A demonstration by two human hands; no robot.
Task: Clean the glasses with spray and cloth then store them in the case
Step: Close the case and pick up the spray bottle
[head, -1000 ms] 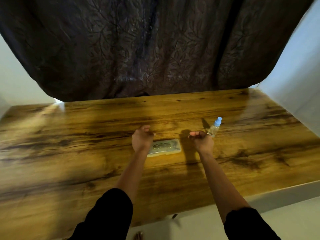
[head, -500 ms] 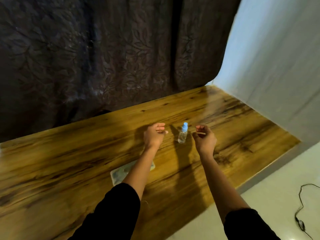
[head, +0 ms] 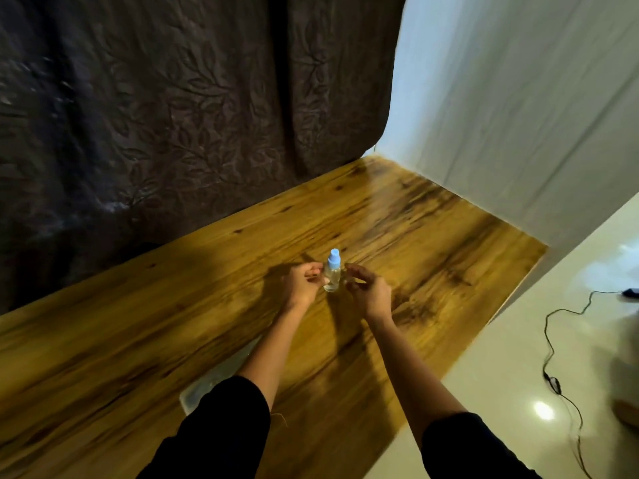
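A small clear spray bottle (head: 332,279) with a light blue cap stands upright on the wooden table (head: 432,236). My left hand (head: 301,283) is at its left side, curled fingertips against the bottle's body. My right hand (head: 368,290) is at its right side, curled fingers and thumb closing on the bottle. The clear glasses case (head: 207,383) lies flat near the table's front edge, mostly hidden under my left forearm. No glasses and no cloth show in this view.
A dark leaf-patterned curtain (head: 173,115) hangs behind the table. A white wall (head: 518,115) closes off the table's right end. A black cable (head: 549,340) with an inline switch trails over the pale floor on the right.
The view has swung further right and the case slid toward the lower left of the picture. Both hands moved in from either side and now touch the spray bottle.
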